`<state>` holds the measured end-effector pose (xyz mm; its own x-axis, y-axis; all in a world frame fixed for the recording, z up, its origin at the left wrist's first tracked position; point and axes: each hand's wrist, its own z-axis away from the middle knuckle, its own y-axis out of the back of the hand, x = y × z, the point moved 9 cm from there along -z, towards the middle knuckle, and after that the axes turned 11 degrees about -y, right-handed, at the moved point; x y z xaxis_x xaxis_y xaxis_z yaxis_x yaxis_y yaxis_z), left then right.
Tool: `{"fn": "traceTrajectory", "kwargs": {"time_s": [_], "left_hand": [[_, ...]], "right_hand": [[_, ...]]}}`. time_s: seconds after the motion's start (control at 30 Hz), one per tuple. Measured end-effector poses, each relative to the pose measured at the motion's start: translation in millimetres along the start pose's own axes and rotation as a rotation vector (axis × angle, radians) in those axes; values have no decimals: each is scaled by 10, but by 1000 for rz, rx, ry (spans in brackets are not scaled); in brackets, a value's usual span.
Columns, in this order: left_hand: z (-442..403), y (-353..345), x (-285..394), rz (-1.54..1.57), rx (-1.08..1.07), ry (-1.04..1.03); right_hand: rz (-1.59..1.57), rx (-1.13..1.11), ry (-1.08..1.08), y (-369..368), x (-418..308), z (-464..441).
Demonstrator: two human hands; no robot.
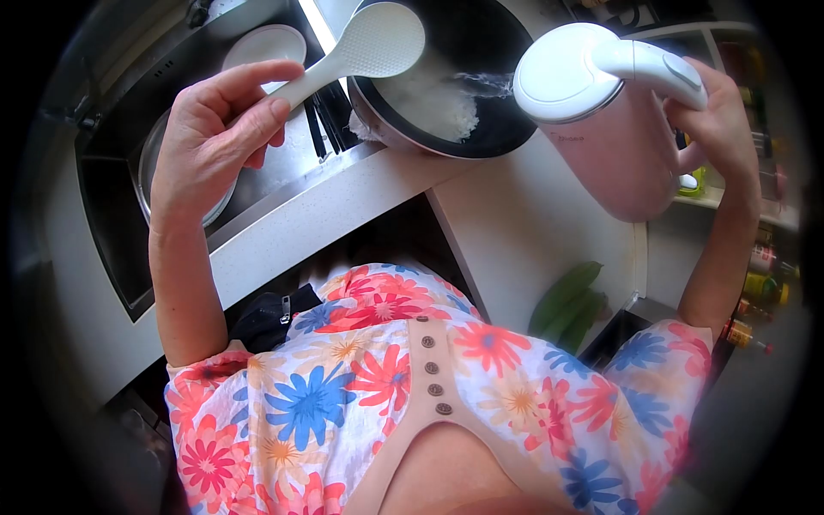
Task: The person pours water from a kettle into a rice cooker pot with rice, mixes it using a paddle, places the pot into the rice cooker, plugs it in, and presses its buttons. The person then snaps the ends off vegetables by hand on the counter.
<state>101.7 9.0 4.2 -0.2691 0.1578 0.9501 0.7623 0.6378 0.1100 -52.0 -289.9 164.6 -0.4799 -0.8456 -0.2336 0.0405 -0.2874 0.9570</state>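
My left hand (210,142) pinches the handle of a white rice paddle (382,39) between thumb and fingers. The paddle's dimpled head is raised over the near left rim of a dark-lined pan (506,120). White rice (442,107) lies in the pan, and some grains stick at its outer left side. In my right hand (725,124) is a pink electric kettle (605,159) with a white lid and handle, tilted toward the pan. A stream of water (485,83) runs from it into the pan; the spout itself is hidden.
Left of the pan is a sink (99,206) with a pale bowl (270,43) and a round basin (150,163). The light counter edge (292,210) runs before me. Long green produce (566,300) lies at lower right. Bottles (764,287) stand along the right shelves.
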Motion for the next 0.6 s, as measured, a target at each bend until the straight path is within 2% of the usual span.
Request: {"fn": "traceTrajectory", "kwargs": {"time_s": [0.2,0.6], "left_hand": [[27,-25,16,10,-4,-19],[40,-50,23,-37,-3,-14]], "right_hand": [[24,50,-25,48,73,36],[-20,-27,32,24,70,160]]}}
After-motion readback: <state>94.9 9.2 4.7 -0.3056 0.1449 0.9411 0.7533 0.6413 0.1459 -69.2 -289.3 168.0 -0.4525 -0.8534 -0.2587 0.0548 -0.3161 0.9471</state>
